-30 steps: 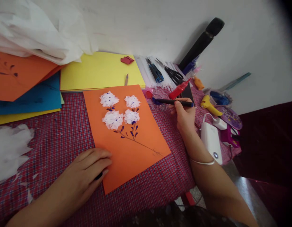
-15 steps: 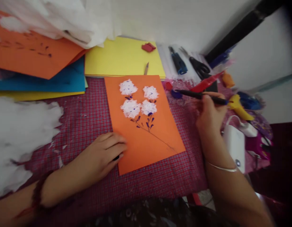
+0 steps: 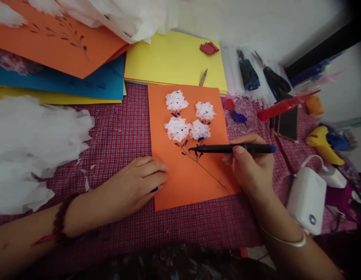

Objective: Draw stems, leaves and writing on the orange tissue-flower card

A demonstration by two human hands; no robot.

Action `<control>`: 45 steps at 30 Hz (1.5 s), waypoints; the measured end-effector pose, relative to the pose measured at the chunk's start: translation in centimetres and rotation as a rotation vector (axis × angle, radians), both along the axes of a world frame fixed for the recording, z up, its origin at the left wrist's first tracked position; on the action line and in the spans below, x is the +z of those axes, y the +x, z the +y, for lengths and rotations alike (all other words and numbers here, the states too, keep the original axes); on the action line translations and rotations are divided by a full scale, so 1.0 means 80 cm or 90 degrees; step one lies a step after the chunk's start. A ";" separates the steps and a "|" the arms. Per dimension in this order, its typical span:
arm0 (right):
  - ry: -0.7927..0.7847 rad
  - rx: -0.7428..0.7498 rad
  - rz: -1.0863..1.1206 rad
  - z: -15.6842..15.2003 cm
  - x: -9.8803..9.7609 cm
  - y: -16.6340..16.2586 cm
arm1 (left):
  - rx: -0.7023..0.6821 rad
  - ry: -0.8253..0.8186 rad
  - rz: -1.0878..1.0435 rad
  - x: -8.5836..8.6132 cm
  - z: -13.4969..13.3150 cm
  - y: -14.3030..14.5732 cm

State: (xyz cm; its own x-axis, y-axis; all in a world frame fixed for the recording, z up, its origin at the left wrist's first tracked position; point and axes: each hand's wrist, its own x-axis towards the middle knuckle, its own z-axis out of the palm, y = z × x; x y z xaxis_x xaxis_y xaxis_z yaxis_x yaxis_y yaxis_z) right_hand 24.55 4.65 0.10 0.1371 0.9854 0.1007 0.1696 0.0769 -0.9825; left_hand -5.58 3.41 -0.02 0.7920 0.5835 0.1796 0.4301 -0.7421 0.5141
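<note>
On the checked cloth lies an orange sheet of paper point(image 3: 180, 182) with several white tissue-paper flowers point(image 3: 178, 129), a thin drawn stem and small dark blue leaves. My right hand point(image 3: 252, 163) is closed around a black pen point(image 3: 221, 149) with a blue end. Its dark tip is at the leaves below the flowers; whether it touches the paper I cannot tell. My left hand point(image 3: 143, 177) lies flat on the sheet's left edge, fingers slightly bent and holding nothing. Right of the flowers sits a clear plastic dish point(image 3: 247, 111) with red and blue paint dabs point(image 3: 238, 116).
Scissors point(image 3: 273, 77), a blue-handled cutter point(image 3: 248, 72), a red tube point(image 3: 285, 105) and a white adapter point(image 3: 307, 198) lie to the right. Yellow sheets point(image 3: 168, 54) are at the back, with a pencil stub point(image 3: 203, 77) on them. White tissue paper point(image 3: 37, 136) spreads on the left.
My right hand has brought the pen from the paint dish down and left to the leaves on the orange sheet. My left hand stays at the sheet's left edge; the whole view has shifted.
</note>
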 end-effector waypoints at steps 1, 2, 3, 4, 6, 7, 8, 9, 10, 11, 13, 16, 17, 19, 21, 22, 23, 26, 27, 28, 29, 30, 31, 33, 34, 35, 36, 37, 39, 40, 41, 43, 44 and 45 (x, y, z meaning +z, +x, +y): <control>0.000 -0.003 0.001 0.001 0.000 0.000 | -0.001 0.001 -0.001 0.000 0.000 0.000; -0.001 -0.005 0.003 0.001 0.000 0.000 | -0.003 0.001 -0.003 0.000 0.001 0.001; -0.002 -0.005 0.007 0.002 0.000 0.000 | -0.004 0.001 -0.004 0.000 0.001 0.001; -0.002 -0.002 0.013 0.002 0.000 -0.001 | -0.005 0.000 -0.004 0.000 0.001 0.001; -0.003 0.006 0.019 0.002 0.000 -0.003 | -0.006 -0.001 -0.003 0.001 0.001 0.001; -0.005 0.010 0.018 0.002 0.000 -0.003 | -0.007 -0.002 -0.002 0.002 0.001 0.000; -0.008 0.012 0.012 0.002 0.000 -0.003 | -0.007 -0.002 0.001 0.002 0.001 0.000; -0.013 0.013 0.005 0.002 0.000 -0.003 | -0.007 -0.001 0.002 0.002 0.001 -0.001; -0.019 0.015 -0.001 0.002 0.001 -0.002 | -0.006 -0.001 0.003 0.002 0.001 -0.001; -0.026 0.016 -0.002 0.002 0.002 -0.001 | -0.005 -0.001 0.004 0.002 0.000 -0.002; -0.029 0.016 0.024 0.003 0.005 0.002 | -0.003 -0.002 0.003 0.001 0.000 -0.002; -0.016 0.000 0.082 0.005 0.011 0.004 | -0.003 0.001 -0.001 0.000 0.001 -0.001; -0.014 -0.005 0.089 0.005 0.012 0.005 | -0.005 0.004 -0.003 0.000 0.001 0.000; -0.018 -0.003 0.075 0.004 0.013 0.007 | -0.005 0.007 -0.002 0.000 0.002 0.000; -0.017 0.012 0.046 0.002 0.012 0.009 | -0.006 0.007 0.001 0.001 0.002 0.000; -0.016 0.021 0.031 0.001 0.011 0.010 | -0.005 0.007 0.003 0.001 0.001 0.000; -0.014 0.027 0.018 0.000 0.010 0.010 | -0.006 0.006 0.003 0.001 0.001 -0.001; -0.021 0.040 -0.003 -0.002 0.007 0.009 | -0.008 0.004 0.005 0.002 0.001 -0.002; -0.025 0.043 -0.007 -0.003 0.007 0.008 | -0.007 0.003 0.005 0.002 0.001 -0.002; -0.028 0.046 -0.010 -0.003 0.007 0.007 | -0.006 0.001 0.006 0.001 0.001 -0.003; -0.029 0.048 -0.014 -0.003 0.007 0.006 | -0.005 -0.001 0.006 0.001 0.001 -0.003; -0.031 0.051 -0.017 -0.003 0.007 0.006 | -0.004 -0.002 0.005 0.001 0.001 -0.003; -0.032 0.052 -0.018 -0.003 0.007 0.006 | -0.004 -0.002 0.004 0.001 0.001 -0.002; -0.034 0.053 -0.021 -0.003 0.007 0.006 | -0.004 -0.003 0.003 0.000 0.001 -0.002; -0.036 0.055 -0.023 -0.003 0.007 0.006 | -0.004 -0.001 0.002 0.000 0.001 -0.002; -0.036 0.056 -0.027 -0.003 0.007 0.007 | -0.004 0.000 0.002 0.000 0.001 -0.002; -0.036 0.057 -0.030 -0.003 0.007 0.007 | -0.004 0.001 0.001 0.000 0.001 -0.002; -0.035 0.058 -0.033 -0.003 0.007 0.007 | -0.003 0.001 0.002 0.000 0.001 -0.002; -0.037 0.059 -0.035 -0.003 0.007 0.006 | -0.001 0.000 0.002 0.001 0.001 -0.002; -0.038 0.059 -0.035 -0.003 0.008 0.005 | -0.001 0.000 0.003 0.001 0.001 -0.002; -0.040 0.059 -0.033 -0.003 0.008 0.003 | -0.002 0.001 0.002 0.001 0.001 -0.002; -0.043 0.059 -0.028 -0.003 0.010 0.001 | -0.003 0.002 0.002 0.001 0.001 -0.002; -0.045 0.058 -0.024 -0.003 0.010 0.000 | -0.004 0.001 0.002 0.000 0.001 -0.002; -0.046 0.057 -0.021 -0.003 0.011 0.000 | -0.004 0.000 0.002 0.000 0.001 -0.002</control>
